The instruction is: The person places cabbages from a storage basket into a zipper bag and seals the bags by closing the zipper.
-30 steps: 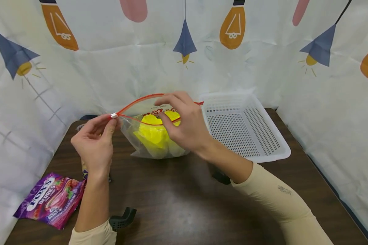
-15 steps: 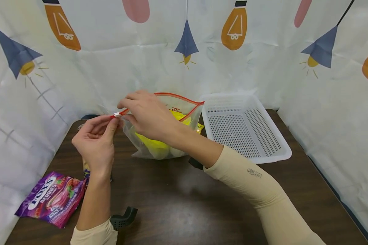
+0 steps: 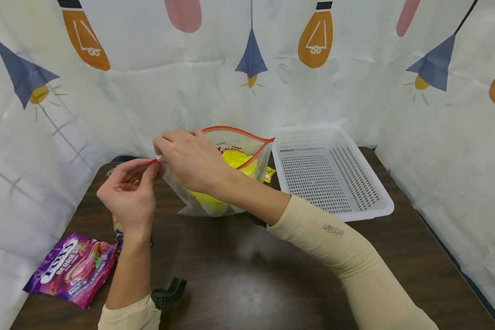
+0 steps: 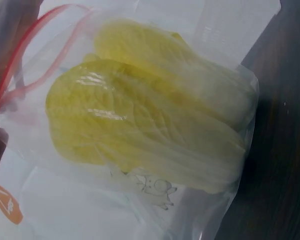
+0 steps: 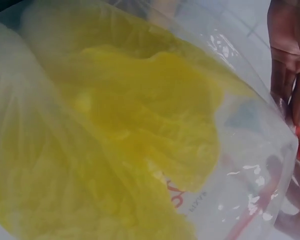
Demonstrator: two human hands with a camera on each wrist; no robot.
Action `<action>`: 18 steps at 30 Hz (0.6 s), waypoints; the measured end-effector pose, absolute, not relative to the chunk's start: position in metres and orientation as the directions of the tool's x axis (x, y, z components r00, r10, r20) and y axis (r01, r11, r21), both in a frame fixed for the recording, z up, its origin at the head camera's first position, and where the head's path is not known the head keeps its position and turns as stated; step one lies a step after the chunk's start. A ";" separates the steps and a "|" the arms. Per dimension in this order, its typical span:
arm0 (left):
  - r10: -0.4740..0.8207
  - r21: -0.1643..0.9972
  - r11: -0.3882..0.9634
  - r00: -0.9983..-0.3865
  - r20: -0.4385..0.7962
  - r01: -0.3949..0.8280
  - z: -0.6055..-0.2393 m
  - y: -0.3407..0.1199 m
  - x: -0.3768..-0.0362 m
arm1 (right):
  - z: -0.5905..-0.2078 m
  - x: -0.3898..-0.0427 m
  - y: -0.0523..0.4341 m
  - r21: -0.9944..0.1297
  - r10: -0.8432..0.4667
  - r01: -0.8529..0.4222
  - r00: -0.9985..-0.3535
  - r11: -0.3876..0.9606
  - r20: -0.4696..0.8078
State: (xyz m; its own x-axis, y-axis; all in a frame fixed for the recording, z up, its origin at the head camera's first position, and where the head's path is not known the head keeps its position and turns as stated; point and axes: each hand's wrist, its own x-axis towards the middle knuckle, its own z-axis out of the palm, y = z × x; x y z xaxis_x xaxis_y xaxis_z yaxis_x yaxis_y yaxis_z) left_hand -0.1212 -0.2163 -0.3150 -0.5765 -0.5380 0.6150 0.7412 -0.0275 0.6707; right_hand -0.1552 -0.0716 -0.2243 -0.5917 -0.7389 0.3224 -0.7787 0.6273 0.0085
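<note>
A clear slider zip bag (image 3: 231, 208) with a red zip edge stands on the table in the head view. Its mouth gapes on the right side. Inside are two yellow-green napa cabbages (image 4: 100, 110), seen through the plastic in both wrist views. My left hand (image 3: 129, 192) pinches the left end of the red zip between thumb and fingers. Beside it, my right hand (image 3: 194, 160) pinches the zip at the white slider (image 3: 159, 158), which its fingers mostly cover. My right hand and forearm hide part of the cabbages in the head view.
A white perforated basket (image 3: 334, 178) stands right of the bag. Purple Fox's Berries candy packaging (image 3: 72, 270) lies at the left, with another packet (image 3: 118, 231) partly behind my left forearm. A small yellow wrapper (image 3: 269, 174) sits between bag and basket. Patterned cloth surrounds the table.
My right hand has moved left from above the bag's mouth to the slider end. My left hand has kept its pinch there. The zip's left part is now covered by the right hand.
</note>
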 end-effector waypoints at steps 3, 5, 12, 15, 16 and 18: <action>-0.535 0.652 0.012 -0.546 0.645 0.758 -0.317 -0.215 -0.122 | -0.226 -0.155 -0.068 0.016 -0.728 -0.766 -0.604 0.642 0.323; -0.531 0.643 0.025 -0.535 0.657 0.766 -0.317 -0.214 -0.123 | -0.227 -0.156 -0.064 0.014 -0.722 -0.760 -0.611 0.649 0.325; -0.537 0.654 0.044 -0.535 0.653 0.755 -0.317 -0.218 -0.124 | -0.230 -0.163 -0.044 -0.009 -0.694 -0.739 -0.637 0.674 0.336; -0.550 0.663 0.036 -0.539 0.638 0.748 -0.318 -0.220 -0.124 | -0.231 -0.168 -0.030 -0.041 -0.682 -0.731 -0.654 0.682 0.327; -0.554 0.661 0.034 -0.537 0.637 0.749 -0.318 -0.220 -0.124 | -0.231 -0.169 -0.025 -0.057 -0.676 -0.729 -0.659 0.683 0.328; -0.560 0.660 0.034 -0.533 0.635 0.750 -0.318 -0.221 -0.124 | -0.233 -0.173 -0.014 -0.096 -0.665 -0.726 -0.668 0.681 0.334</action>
